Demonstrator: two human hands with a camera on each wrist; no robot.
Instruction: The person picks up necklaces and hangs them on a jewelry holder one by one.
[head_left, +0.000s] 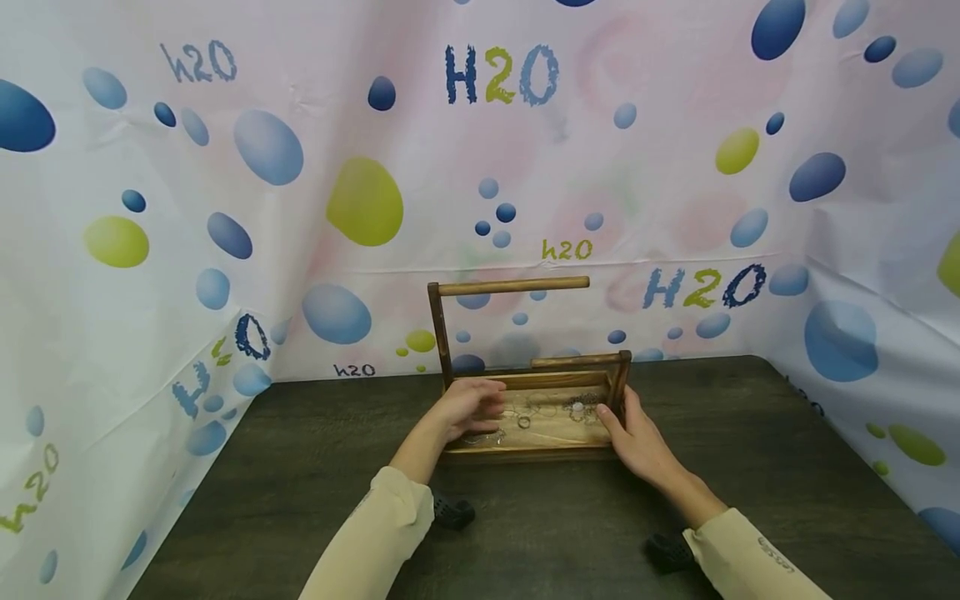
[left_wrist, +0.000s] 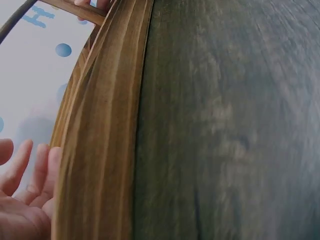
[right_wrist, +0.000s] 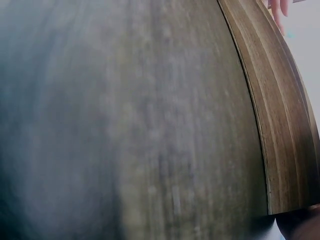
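Note:
A wooden jewelry stand (head_left: 525, 456) with a shallow tray base sits on the dark table, its taller bar (head_left: 517, 286) at the left and a lower bar (head_left: 573, 361) at the right. Several small pieces of jewelry lie in the tray, among them a ring (head_left: 523, 422) and a bracelet with a pale round piece (head_left: 577, 407). My left hand (head_left: 467, 408) hovers over the tray's left end, fingers loosely bent and spread. At the right end, my right hand (head_left: 643, 442) grips the stand, thumb over the tray's edge and fingers along the outer side.
Behind the table (head_left: 300, 500) hangs a white curtain (head_left: 465, 125) with blue and green spots, also along both sides. A black wrist strap piece (head_left: 453, 511) shows by the left sleeve, and another black piece (head_left: 667, 552) by the right sleeve.

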